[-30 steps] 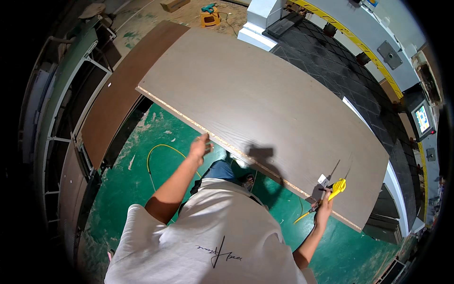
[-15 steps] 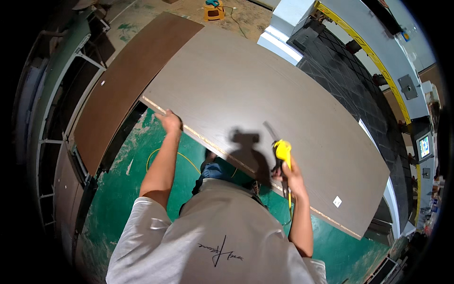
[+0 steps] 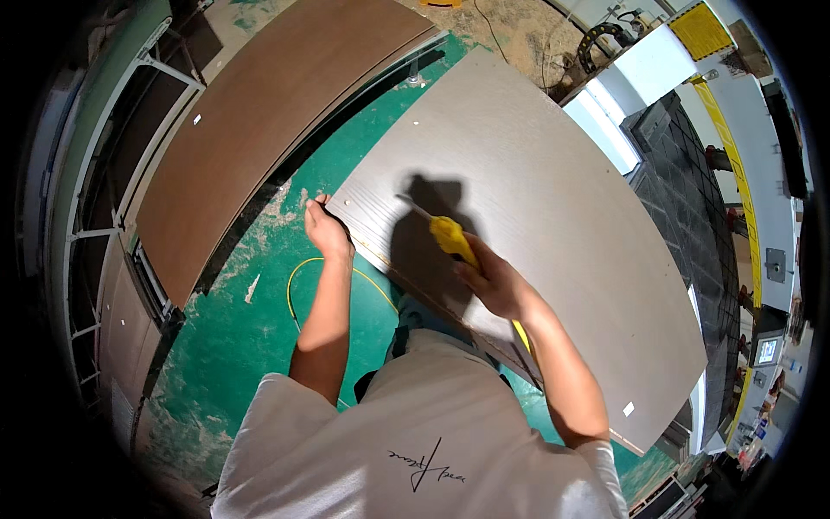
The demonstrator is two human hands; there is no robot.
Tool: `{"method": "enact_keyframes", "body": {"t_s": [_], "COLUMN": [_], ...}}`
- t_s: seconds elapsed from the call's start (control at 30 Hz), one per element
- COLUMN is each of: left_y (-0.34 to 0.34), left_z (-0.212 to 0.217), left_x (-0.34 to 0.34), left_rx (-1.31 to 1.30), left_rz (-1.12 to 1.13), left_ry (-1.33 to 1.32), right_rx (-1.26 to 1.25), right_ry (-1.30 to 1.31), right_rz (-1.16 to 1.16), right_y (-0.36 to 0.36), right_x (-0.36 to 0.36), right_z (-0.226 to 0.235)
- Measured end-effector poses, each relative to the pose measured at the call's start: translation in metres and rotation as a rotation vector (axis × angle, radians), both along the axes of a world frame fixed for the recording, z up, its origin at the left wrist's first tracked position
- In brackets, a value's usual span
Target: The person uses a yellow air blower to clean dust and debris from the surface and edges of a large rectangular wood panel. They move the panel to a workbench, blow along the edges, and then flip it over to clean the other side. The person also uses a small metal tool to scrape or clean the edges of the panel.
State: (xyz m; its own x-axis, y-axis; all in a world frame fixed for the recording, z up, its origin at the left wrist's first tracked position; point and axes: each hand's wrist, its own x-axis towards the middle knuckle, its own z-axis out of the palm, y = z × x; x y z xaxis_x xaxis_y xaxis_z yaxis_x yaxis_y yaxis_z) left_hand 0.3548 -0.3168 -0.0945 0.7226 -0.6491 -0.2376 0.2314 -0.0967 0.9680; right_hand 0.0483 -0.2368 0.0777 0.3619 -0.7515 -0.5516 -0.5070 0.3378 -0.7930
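Observation:
A large grey-brown board (image 3: 553,216) stretches across the middle, its near edge in front of my body. At its left corner my left hand (image 3: 328,232) is closed around the edge, part of the fingers hidden. My right hand (image 3: 501,278) is wrapped round a yellow air blow gun (image 3: 449,240) with a thin nozzle, held above the board and pointing up-left. A yellow hose (image 3: 521,336) runs down from behind that hand. Small holes show near the board's left end, and a white label (image 3: 628,408) sticks near its right end. A dark shadow falls over the board.
Brown boards (image 3: 277,112) lie stacked on the left, beside a metal rack (image 3: 143,156). A machine with a dark bed (image 3: 683,199) and a yellow rail (image 3: 742,190) stands right. The green floor (image 3: 233,346) has dust and a looped yellow hose (image 3: 292,285).
The grey-brown board has shifted right, away from the brown stack, opening a gap of green floor. My left hand is now at its corner. The blow gun has moved left and tilted further left.

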Motion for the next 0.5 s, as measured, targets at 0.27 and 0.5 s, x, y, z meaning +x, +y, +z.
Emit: {"method": "enact_keyframes", "body": {"t_s": [0.27, 0.5], "left_y": [-0.004, -0.060], "left_z": [0.033, 0.035], "left_x": [-0.023, -0.072], "left_rx": [0.256, 0.345], "left_rz": [-0.295, -0.699], "left_ry": [-1.272, -1.316], "right_rx": [-0.130, -0.350], "right_ry": [0.056, 0.436], "right_rz": [0.446, -0.220], "right_y": [-0.093, -0.191], "right_x": [0.021, -0.041], "right_z": [0.036, 0.013]}}
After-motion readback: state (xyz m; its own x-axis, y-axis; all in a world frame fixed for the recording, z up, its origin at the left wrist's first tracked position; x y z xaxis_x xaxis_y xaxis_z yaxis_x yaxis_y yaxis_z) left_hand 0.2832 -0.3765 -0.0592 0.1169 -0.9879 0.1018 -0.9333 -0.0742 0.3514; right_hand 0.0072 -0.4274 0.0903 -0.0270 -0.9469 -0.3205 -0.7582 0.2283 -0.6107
